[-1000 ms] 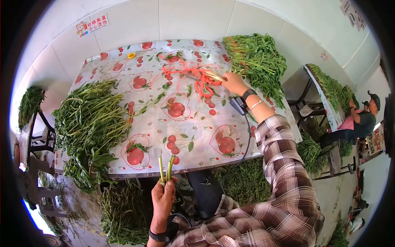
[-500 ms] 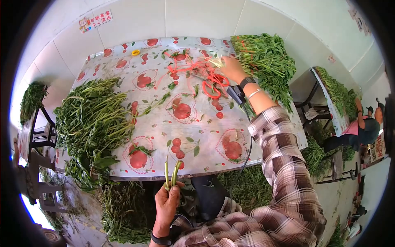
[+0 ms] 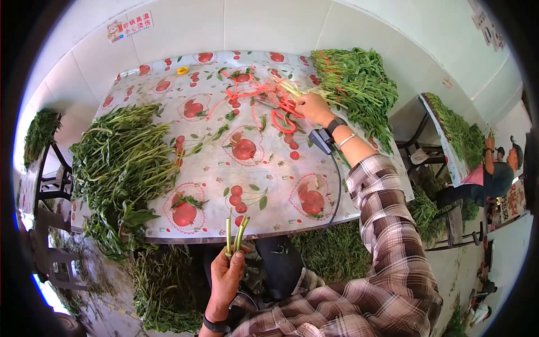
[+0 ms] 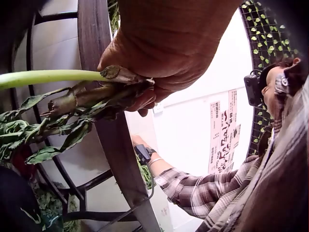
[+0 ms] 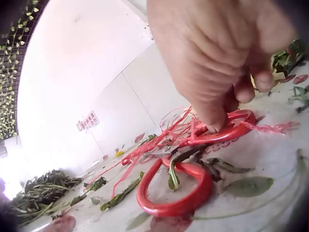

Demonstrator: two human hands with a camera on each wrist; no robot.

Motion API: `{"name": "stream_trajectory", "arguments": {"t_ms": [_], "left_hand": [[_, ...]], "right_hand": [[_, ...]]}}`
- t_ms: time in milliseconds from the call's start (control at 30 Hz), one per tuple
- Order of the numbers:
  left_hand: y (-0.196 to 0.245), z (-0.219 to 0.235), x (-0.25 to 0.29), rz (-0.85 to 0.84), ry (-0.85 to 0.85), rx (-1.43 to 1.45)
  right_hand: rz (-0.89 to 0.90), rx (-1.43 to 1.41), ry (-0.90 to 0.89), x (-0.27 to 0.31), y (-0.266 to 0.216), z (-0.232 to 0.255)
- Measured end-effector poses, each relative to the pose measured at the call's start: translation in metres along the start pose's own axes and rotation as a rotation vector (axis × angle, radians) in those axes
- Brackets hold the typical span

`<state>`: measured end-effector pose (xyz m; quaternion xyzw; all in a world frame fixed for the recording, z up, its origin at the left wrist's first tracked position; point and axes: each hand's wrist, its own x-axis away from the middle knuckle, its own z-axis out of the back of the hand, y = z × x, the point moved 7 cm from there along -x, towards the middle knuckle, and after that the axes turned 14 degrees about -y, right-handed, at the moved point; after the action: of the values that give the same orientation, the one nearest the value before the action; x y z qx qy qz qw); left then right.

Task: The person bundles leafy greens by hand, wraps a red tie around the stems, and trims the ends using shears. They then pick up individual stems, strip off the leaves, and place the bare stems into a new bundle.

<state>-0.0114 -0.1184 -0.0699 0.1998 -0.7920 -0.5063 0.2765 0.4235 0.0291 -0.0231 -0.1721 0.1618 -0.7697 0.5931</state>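
My left hand [image 3: 225, 276] grips stems [image 3: 240, 235]. My right hand [image 3: 314, 109] touches scissors [image 5: 167, 210], grip unclear. Keep clear of blades [image 3: 266, 103].

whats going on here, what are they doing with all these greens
Someone seated at a table grips a few cut green stems in the left hand. The right hand reaches across, its fingertips touching a handle of the red-handled scissors beside tangled red strips. Leafy greens lie heaped on the left and on the far right.
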Motion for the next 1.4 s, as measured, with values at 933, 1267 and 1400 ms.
{"name": "stream_trajectory", "arguments": {"t_ms": [933,1267,1400], "left_hand": [[-0.005,-0.003,0.008,0.002,0.006,-0.016],[-0.01,-0.002,0.014,-0.01,0.001,-0.015],[-0.012,-0.003,0.016,-0.002,-0.002,-0.012]], "right_hand": [[0.22,0.213,-0.199,0.026,-0.059,-0.027],[0.279,0.176,-0.32,0.086,-0.085,-0.029],[0.195,-0.004,-0.213,0.089,-0.067,-0.027]]}}
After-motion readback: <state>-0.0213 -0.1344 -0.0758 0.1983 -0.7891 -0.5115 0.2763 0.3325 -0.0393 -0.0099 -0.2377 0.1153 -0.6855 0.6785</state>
